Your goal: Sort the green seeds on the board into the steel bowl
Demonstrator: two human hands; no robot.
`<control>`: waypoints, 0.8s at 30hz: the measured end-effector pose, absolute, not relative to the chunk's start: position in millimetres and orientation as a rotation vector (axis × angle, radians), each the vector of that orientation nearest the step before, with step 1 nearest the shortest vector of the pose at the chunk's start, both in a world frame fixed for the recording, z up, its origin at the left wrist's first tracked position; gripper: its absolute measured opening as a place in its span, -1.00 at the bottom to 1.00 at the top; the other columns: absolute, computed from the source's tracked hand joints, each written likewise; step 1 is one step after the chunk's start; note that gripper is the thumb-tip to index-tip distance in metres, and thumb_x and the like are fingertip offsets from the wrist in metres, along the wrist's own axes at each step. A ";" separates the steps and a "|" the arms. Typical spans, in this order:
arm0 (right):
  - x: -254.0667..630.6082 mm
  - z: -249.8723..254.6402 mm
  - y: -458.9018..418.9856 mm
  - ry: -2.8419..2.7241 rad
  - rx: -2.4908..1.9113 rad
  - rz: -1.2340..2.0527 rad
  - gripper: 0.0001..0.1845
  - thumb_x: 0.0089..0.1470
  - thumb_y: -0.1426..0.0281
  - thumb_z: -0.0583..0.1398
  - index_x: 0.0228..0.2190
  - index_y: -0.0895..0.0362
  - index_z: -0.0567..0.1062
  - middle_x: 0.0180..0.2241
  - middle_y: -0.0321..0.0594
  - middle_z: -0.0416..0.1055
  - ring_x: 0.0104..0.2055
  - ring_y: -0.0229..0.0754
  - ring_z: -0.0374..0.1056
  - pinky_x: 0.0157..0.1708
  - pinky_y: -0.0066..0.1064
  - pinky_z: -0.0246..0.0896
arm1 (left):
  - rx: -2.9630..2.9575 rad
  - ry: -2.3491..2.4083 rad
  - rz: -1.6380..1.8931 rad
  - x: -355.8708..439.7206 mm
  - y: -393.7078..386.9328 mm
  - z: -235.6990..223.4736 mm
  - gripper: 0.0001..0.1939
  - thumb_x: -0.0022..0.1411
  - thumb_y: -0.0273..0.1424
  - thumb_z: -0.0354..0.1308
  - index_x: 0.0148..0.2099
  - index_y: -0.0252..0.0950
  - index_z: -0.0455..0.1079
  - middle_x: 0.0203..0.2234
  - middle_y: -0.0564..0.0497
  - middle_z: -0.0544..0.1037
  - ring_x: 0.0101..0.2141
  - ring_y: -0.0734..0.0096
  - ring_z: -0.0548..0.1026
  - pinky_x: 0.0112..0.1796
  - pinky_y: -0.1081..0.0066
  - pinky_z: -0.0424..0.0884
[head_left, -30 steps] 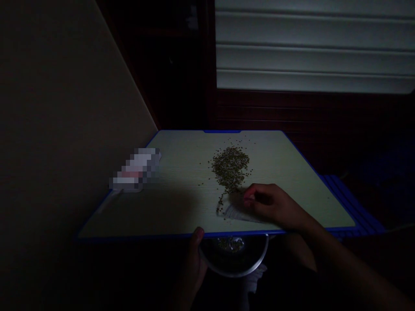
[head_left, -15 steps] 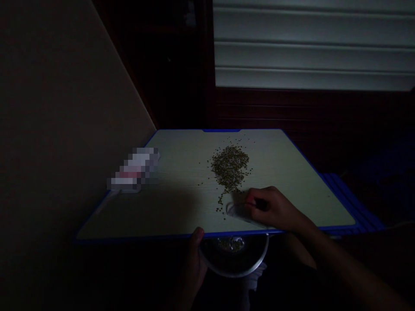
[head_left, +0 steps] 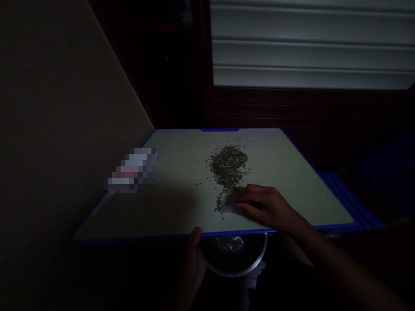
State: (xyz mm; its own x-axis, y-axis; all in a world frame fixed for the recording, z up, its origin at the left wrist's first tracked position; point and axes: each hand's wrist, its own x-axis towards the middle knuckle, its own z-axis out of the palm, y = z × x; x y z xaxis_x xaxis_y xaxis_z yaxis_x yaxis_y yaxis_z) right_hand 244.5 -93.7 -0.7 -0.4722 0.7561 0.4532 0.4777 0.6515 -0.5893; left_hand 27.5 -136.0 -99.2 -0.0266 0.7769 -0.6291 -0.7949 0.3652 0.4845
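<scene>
Dim light is cast over the pale board (head_left: 175, 160), which is edged in blue and set beside a plain wall (head_left: 65, 108), with a white slatted panel (head_left: 308, 52) beyond. A loose heap of small grains (head_left: 228, 162) is spread on the board right of its middle, with a thin trail drawn out toward the near edge. The right hand (head_left: 267, 207) has been shifted slightly leftward, toward that trail, and a thin pale piece (head_left: 231, 208) seems to be pinched narrowly between its fingertips. The heap itself appears little altered by this, so only the trail seems to be affected. The thumb of the left hand (head_left: 195, 250) is laid against the near edge; whether its fingers are closed cannot be told, as they are hidden. Just beside it, a metal-rimmed bowl (head_left: 240, 273) is placed below that edge, with some grains inside. A blurred white object (head_left: 132, 166) is rested at the board's left side.
</scene>
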 end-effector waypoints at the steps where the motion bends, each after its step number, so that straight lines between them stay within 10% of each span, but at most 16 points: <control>1: 244.5 -0.9 -93.7 -2.161 -0.929 0.512 -0.82 0.23 0.38 0.20 -0.15 0.12 0.56 -0.31 -0.19 0.48 -0.28 -0.24 0.38 -0.28 -0.41 0.30 | -0.022 0.986 1.254 28.0 -135.8 -98.1 -0.53 0.23 -0.36 0.10 0.19 -0.34 0.37 -0.21 -0.13 0.67 0.00 0.08 0.51 0.14 0.09 0.24; 24: 242.8 4.4 -100.5 -2.178 -0.768 0.637 -0.88 0.19 0.39 0.21 -0.31 0.14 0.57 -0.43 -0.25 0.40 -0.40 -0.27 0.32 -0.42 -0.44 0.24 | -0.013 0.938 1.258 28.6 -137.5 -96.7 -0.56 0.17 -0.34 0.20 0.10 -0.33 0.44 -0.23 -0.10 0.67 0.06 0.07 0.46 0.16 0.11 0.22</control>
State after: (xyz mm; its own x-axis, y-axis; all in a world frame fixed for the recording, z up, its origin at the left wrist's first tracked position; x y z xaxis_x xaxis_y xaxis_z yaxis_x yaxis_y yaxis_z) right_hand 242.8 -100.5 4.4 -0.5562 0.6859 0.4692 0.3251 0.6992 -0.6368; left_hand 28.6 -137.5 -96.7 0.0017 0.7969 -0.6040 -0.8066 0.3581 0.4702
